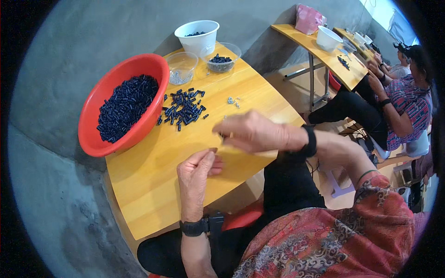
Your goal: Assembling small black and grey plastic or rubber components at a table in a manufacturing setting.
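My left hand (197, 173) is held over the front part of the yellow table, thumb and forefinger pressed together; whatever lies between them is too small to make out. To its upper right, my right hand (255, 132) is smeared by motion, its fingers drawn together, with a small dark piece (222, 136) at the fingertips. Beyond both hands lies a loose pile of short dark-blue tubular pieces (183, 109). Several small silvery metal parts (234, 102) are scattered right of that pile.
A red basin (160, 88) full of dark pieces stands at left by the grey wall. Behind the pile are a clear bowl (171, 60) of metal parts, another clear bowl (232, 48) of dark pieces and a white tub (199, 44). People sit at other tables (296, 34) on the right.
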Action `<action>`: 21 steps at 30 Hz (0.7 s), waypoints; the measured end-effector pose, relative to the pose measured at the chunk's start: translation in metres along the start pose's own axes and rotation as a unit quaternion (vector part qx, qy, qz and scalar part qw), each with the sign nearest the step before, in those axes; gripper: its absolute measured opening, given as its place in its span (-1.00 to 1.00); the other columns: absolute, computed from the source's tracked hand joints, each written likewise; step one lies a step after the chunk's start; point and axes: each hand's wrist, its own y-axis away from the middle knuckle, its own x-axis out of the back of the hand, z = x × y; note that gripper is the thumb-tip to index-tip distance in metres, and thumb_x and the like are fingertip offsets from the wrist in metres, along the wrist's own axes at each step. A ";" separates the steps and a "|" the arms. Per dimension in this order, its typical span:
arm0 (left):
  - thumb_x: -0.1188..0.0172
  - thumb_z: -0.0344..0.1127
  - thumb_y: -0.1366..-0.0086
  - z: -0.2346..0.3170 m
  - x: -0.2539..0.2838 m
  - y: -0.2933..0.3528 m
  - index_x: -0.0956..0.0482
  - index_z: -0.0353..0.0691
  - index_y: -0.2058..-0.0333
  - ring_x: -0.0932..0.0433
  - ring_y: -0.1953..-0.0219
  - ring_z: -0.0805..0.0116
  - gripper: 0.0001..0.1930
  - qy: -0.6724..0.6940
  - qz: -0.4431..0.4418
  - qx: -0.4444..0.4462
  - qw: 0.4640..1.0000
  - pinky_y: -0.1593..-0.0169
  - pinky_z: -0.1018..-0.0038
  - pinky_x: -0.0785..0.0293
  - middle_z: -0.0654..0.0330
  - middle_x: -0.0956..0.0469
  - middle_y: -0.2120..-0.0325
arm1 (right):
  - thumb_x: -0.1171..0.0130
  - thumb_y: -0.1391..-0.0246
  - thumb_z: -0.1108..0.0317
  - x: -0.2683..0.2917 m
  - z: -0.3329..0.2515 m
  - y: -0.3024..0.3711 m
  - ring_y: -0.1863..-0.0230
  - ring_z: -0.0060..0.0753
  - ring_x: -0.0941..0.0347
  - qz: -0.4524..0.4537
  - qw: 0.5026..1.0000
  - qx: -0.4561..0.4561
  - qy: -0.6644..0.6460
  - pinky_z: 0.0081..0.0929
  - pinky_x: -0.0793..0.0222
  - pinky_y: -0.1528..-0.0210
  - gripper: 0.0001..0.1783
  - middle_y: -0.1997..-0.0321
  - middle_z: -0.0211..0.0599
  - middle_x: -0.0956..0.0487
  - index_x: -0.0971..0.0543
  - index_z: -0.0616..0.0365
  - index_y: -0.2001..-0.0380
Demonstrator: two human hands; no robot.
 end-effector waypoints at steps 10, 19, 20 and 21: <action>-0.11 -0.34 -0.26 0.004 0.017 -0.006 -0.52 -0.39 0.16 -0.55 0.46 0.49 -0.75 0.060 0.105 -0.033 0.992 0.39 0.65 -0.47 0.12 -0.58 0.40 | -0.15 -0.03 0.39 0.068 0.155 -0.079 0.59 -0.62 -0.47 0.029 0.942 -0.330 -0.050 -0.65 -0.42 0.59 -0.64 0.47 -0.30 -0.58 -0.53 0.27 0.08; -0.12 -0.35 -0.25 0.006 0.023 -0.002 -0.51 -0.40 0.14 -0.54 0.45 0.50 -0.74 0.076 0.106 -0.024 0.991 0.39 0.65 -0.47 0.10 -0.57 0.34 | -0.13 -0.05 0.41 0.024 0.145 -0.065 0.53 -0.61 -0.50 0.018 0.948 -0.298 -0.110 -0.65 -0.42 0.56 -0.76 0.43 -0.32 -0.59 -0.56 0.25 0.19; -0.12 -0.35 -0.25 0.006 0.022 -0.003 -0.51 -0.40 0.14 -0.54 0.44 0.50 -0.74 0.076 0.103 -0.024 0.992 0.39 0.65 -0.47 0.10 -0.57 0.34 | -0.14 -0.04 0.42 0.016 0.131 -0.061 0.53 -0.62 -0.49 -0.015 0.945 -0.297 -0.133 -0.65 -0.41 0.56 -0.79 0.43 -0.34 -0.59 -0.56 0.24 0.23; -0.12 -0.35 -0.25 0.006 0.021 -0.004 -0.51 -0.40 0.14 -0.54 0.44 0.50 -0.74 0.077 0.101 -0.023 0.992 0.39 0.65 -0.47 0.10 -0.57 0.34 | -0.14 -0.04 0.42 0.009 0.118 -0.057 0.53 -0.63 -0.49 -0.048 0.942 -0.296 -0.153 -0.65 -0.41 0.56 -0.81 0.44 -0.35 -0.59 -0.57 0.23 0.26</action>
